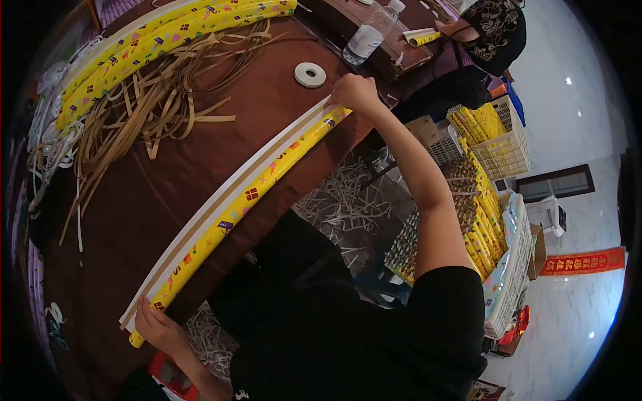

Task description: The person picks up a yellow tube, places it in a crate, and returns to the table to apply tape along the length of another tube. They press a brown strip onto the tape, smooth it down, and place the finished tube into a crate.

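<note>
A long yellow patterned paper roll (251, 194) lies across the brown tablecloth, with a white edge and a brown strip (221, 194) running along its length. My left hand (159, 329) holds the roll's near end, fingers pressed on the paper. At the far end my right hand (356, 93) is closed on the paper edge and strip, its fingertips partly hidden. A white tape roll (309, 75) lies just beyond my right hand. Brown strips (160, 100) are heaped loosely at the upper left, beside more yellow patterned rolls (167, 40).
A plastic bottle (366, 41) stands near the table's far edge. Another person's hand (449, 29) holds a yellow roll at the upper right. White baskets (511, 144) of yellow rolls stand at the right. White scraps (348, 204) litter the floor.
</note>
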Available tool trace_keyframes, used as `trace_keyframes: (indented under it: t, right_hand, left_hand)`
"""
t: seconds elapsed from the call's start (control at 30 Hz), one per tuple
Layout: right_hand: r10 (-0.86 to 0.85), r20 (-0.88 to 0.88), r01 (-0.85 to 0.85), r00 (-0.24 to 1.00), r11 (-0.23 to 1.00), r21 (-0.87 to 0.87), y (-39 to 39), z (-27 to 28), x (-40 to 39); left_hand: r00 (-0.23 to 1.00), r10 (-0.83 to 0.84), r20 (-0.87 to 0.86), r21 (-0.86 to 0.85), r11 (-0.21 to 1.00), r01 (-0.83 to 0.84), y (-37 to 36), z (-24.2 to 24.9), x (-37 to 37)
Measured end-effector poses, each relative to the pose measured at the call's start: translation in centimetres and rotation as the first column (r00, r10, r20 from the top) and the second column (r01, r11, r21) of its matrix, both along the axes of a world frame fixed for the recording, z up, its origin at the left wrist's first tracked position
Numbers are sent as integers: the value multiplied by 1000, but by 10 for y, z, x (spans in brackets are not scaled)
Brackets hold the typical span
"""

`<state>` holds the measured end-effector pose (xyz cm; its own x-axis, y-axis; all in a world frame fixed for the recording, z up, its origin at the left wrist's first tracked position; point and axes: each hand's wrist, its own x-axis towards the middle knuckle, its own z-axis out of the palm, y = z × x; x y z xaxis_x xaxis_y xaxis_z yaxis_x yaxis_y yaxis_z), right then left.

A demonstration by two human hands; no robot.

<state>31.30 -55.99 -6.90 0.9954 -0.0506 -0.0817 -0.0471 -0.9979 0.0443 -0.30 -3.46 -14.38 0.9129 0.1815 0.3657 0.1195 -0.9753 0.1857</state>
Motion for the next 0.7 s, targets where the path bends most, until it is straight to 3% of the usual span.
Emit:
trace_keyframes:
  t: [0.07, 0.13, 0.2, 0.27, 0.33, 0.4, 0.43, 0.5, 0.53, 0.6, 0.63, 0.67, 0.7]
  right_hand:
    - [101, 230, -64, 968, 985, -163, 0, 4, -4]
    - [-7, 157, 32, 988, 988, -154, -13, 4, 7]
    - [13, 125, -3, 992, 997, -78, -38, -1, 21]
    - [-26, -80, 60, 996, 890, 451, -66, -14, 40]
    - [-15, -33, 29, 999, 875, 483, -75, -14, 38]
    - [-64, 3, 45, 998, 728, 684, -83, -12, 35]
    - [-174, 45, 73, 984, 615, 785, -84, -12, 33]
    - [-263, 508, -194, 820, 708, 679, -78, -17, 29]
    - [-386, 591, -203, 708, 691, 694, -39, 3, 8]
    - [-287, 655, -377, 699, 631, 678, 17, 15, -24]
    - [-115, 656, -493, 746, 567, 660, 46, 16, -37]
    - [168, 650, -579, 741, 651, 491, 68, 18, -49]
    - [355, 600, -659, 717, 625, 418, 93, 20, -60]
  left_hand:
    - [1000, 3, -14, -7, 1000, -3, 2, -2, 0]
    - [1000, -2, 2, 0, 1000, 2, 2, -4, -1]
    - [1000, -9, 18, 8, 1000, 9, 2, -3, -1]
    - [1000, -5, 12, 6, 1000, 5, 0, 0, 0]
    - [1000, -8, 19, 10, 1000, 8, 1, -2, 1]
    - [1000, -8, 25, 16, 1000, 8, 2, -4, 0]
    - [1000, -7, 27, -1, 1000, 7, 1, -4, -1]
    - [1000, 2, 29, -14, 1000, -2, 0, -5, 0]
    - [999, 4, 47, -36, 999, -2, 0, -5, 0]
    - [999, 13, 52, -44, 999, -10, -1, -6, 1]
    - [997, 8, 70, -60, 998, -3, -2, -7, 2]
    - [997, 16, 80, -70, 998, -11, -2, -6, 0]
    - [996, 42, 75, -87, 996, -35, -5, -3, -1]
